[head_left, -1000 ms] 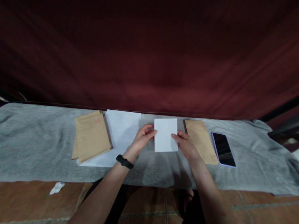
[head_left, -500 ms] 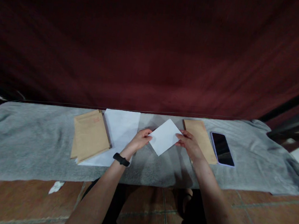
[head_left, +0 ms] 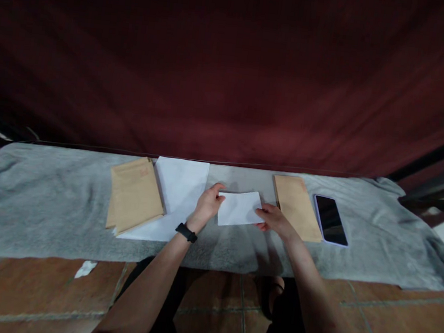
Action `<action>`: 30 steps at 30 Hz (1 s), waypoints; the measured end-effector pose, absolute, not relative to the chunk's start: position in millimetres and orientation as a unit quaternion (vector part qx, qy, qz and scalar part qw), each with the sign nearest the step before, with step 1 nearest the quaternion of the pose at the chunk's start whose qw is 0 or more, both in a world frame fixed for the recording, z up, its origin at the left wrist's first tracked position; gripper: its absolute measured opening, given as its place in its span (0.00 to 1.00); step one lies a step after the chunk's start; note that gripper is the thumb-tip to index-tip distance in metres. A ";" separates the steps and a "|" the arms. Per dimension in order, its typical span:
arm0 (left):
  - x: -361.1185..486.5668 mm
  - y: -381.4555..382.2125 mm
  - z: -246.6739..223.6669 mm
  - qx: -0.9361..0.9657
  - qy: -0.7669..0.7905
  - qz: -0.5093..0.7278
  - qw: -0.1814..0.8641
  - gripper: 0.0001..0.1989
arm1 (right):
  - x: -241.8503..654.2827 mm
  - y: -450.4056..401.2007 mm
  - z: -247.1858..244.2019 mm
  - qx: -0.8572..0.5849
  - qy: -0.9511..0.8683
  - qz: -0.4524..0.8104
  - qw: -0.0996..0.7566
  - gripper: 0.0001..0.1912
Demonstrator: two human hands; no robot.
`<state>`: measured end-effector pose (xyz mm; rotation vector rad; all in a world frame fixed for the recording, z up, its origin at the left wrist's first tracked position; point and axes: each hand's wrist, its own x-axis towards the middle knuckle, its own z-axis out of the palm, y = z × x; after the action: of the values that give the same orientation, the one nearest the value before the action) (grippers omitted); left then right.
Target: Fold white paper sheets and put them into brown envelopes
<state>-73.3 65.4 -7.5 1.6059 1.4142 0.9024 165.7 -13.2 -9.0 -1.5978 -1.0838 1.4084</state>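
Observation:
A small rectangle of folded white paper (head_left: 240, 210) is held level over the grey cloth, its long side running left to right. My right hand (head_left: 275, 218) pinches its right edge, thumb on top and fingers beneath. At the upper left corner, the bent thumb and fingers of my left hand (head_left: 208, 204) close on the paper's edge. Left of that hand lie large white sheets (head_left: 182, 183), partly covered by a stack of brown envelopes (head_left: 137, 194). Just beyond my right hand is another pile of brown envelopes (head_left: 297, 207).
A phone with a purple edge (head_left: 331, 220) lies right of the envelope pile. The grey cloth (head_left: 54, 195) covers a long, narrow surface against a dark red hanging (head_left: 231, 82). A crumpled white scrap (head_left: 85, 269) is on the tiled floor (head_left: 31, 289).
The white paper has turned from a diamond slant to nearly straight. My right hand has moved slightly left and down with it, while my left hand has shifted its hold to the upper left corner.

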 end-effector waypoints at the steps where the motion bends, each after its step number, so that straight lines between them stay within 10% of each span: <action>1: -71.4 63.1 -6.2 0.651 0.566 0.342 0.372 0.19 | 165.7 -13.4 -11.3 -0.632 -0.429 0.537 0.358 0.10; 8: -43.7 29.6 -5.0 0.792 0.518 0.271 0.174 0.24 | 163.7 -16.4 -16.1 -0.664 -0.434 0.514 0.327 0.11; 30: -57.6 -12.4 -31.6 0.864 0.477 0.137 0.088 0.33 | 178.1 -33.7 -5.0 -0.736 -0.560 0.343 0.166 0.18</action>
<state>-57.6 -12.4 -31.6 2.5701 1.4206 0.4074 178.1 -33.7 -5.0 -2.0953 -1.5942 0.9759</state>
